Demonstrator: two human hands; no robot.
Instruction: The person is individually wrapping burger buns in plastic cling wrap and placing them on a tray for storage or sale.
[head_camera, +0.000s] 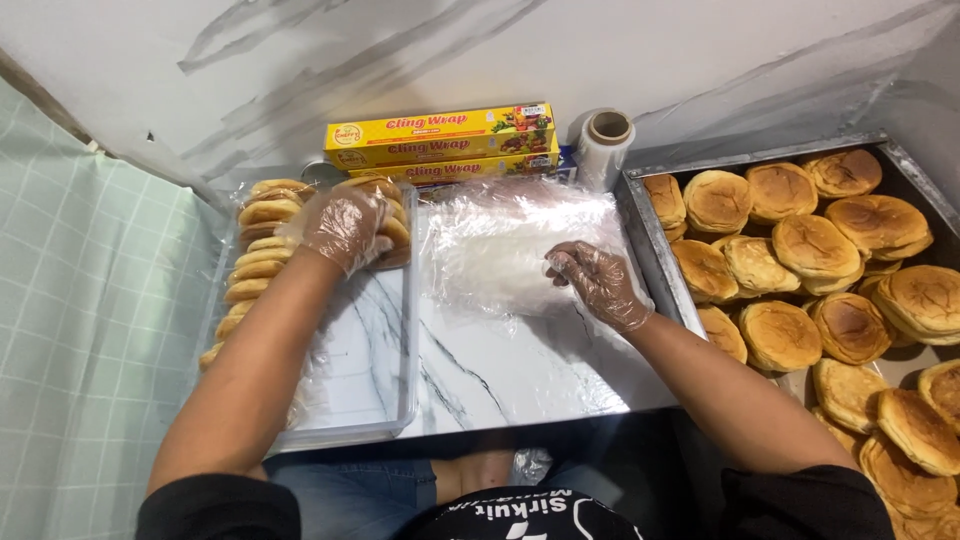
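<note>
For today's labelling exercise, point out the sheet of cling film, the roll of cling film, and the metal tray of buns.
sheet of cling film (500, 245), head view, on its crinkled middle.
roll of cling film (606, 140), head view, on its side.
metal tray (648, 240), head view, on its left rim.

Gloved L hand (343, 228) on wrapped buns (262, 243) in clear tray (385, 420), R hand (598, 283) on cling film sheet (500, 240).

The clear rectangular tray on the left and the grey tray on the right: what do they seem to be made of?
The clear rectangular tray looks like glossy transparent plastic: the marbled tabletop shows through. The grey tray seems dull sheet metal, with thin, folded, matte edges.
</note>
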